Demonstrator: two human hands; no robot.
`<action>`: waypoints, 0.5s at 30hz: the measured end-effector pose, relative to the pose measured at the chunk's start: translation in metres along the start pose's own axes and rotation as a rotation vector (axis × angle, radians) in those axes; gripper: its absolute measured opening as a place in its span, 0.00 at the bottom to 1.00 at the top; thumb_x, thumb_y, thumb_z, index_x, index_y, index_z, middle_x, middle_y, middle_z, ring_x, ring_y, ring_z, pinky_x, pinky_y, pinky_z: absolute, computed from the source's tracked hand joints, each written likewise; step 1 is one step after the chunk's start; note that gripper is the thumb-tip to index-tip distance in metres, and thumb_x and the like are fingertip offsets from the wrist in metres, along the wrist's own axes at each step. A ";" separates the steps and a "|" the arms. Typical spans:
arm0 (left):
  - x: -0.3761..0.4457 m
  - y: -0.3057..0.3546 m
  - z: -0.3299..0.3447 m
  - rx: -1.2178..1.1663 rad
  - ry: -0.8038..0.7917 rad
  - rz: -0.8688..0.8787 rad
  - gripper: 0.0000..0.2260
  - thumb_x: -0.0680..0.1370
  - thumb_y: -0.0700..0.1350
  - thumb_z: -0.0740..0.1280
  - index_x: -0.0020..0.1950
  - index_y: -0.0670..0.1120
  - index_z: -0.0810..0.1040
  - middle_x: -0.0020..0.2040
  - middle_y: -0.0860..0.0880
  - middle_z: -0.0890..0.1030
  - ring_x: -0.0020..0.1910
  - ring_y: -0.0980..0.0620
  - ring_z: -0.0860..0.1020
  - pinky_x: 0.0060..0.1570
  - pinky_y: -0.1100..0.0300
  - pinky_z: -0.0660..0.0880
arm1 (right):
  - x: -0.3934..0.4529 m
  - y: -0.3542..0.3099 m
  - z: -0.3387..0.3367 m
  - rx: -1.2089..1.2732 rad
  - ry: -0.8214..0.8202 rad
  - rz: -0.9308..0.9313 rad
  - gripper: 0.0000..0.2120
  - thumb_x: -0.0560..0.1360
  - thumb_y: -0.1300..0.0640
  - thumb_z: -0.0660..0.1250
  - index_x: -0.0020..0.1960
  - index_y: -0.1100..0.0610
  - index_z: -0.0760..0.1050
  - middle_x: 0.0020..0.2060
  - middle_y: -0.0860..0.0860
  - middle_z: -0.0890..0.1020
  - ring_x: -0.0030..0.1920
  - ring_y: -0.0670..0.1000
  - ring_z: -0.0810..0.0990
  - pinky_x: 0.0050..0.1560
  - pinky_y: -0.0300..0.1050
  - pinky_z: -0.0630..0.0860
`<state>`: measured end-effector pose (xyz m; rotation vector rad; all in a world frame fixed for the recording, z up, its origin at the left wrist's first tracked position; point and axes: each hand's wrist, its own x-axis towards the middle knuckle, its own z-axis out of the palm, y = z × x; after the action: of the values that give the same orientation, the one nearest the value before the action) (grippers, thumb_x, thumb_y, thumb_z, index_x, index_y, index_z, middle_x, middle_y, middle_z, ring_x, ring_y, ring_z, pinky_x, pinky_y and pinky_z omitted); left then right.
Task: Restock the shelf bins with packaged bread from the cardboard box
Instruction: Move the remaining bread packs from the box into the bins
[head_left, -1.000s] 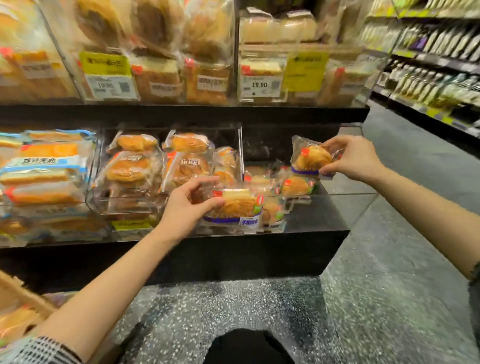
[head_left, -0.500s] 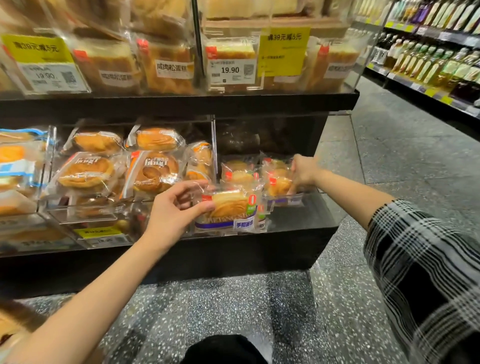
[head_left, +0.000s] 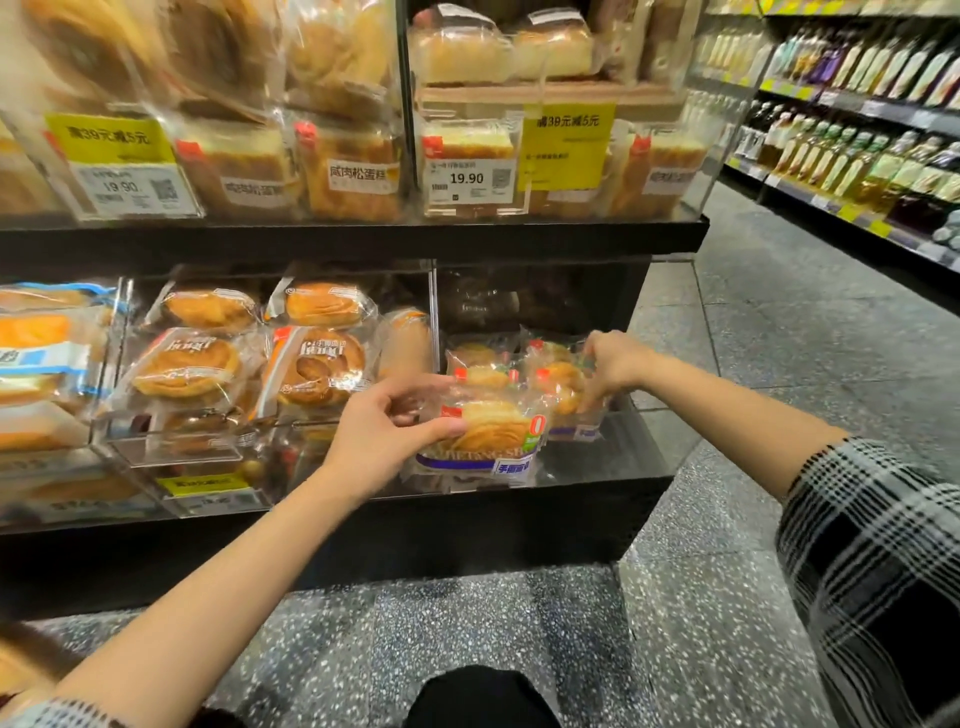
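left hand (head_left: 387, 441) pinches front pack (head_left: 480, 434) | right hand (head_left: 615, 366) grips pack (head_left: 561, 382) at 2 o'clock | seat packs upright, labels forward, in bin (head_left: 639, 452)

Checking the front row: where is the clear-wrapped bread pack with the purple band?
The purple-banded bread pack sits front-centre in the lower right clear bin, pinched by the left hand.

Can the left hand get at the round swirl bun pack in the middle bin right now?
Probably not: the left hand is full, gripping a clear-wrapped flaky bread pack with a purple band, though the round swirl bun pack sits near, with nothing between.
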<state>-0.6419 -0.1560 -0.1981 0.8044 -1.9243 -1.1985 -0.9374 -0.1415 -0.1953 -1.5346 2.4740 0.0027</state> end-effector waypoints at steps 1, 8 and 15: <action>0.003 0.002 0.000 0.013 -0.007 0.009 0.18 0.63 0.52 0.74 0.51 0.56 0.80 0.52 0.57 0.81 0.54 0.58 0.79 0.54 0.59 0.78 | -0.008 -0.001 -0.012 0.049 0.066 -0.034 0.34 0.63 0.46 0.79 0.63 0.59 0.71 0.57 0.55 0.78 0.55 0.55 0.77 0.53 0.47 0.75; 0.022 0.015 0.024 0.021 0.006 0.086 0.14 0.68 0.47 0.76 0.52 0.55 0.79 0.51 0.59 0.80 0.53 0.62 0.78 0.48 0.70 0.75 | -0.104 -0.043 -0.090 0.368 -0.226 -0.403 0.28 0.63 0.40 0.74 0.59 0.49 0.76 0.47 0.46 0.84 0.46 0.44 0.83 0.47 0.37 0.78; 0.036 0.027 0.048 -0.125 -0.159 0.152 0.21 0.72 0.50 0.72 0.63 0.51 0.73 0.60 0.54 0.78 0.60 0.58 0.76 0.59 0.63 0.74 | -0.103 -0.027 -0.096 0.054 0.070 -0.393 0.19 0.66 0.51 0.78 0.55 0.54 0.81 0.46 0.49 0.83 0.47 0.48 0.80 0.50 0.45 0.76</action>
<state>-0.7046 -0.1528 -0.1793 0.5006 -1.9760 -1.3067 -0.8879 -0.0746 -0.0785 -1.9979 2.1575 -0.1848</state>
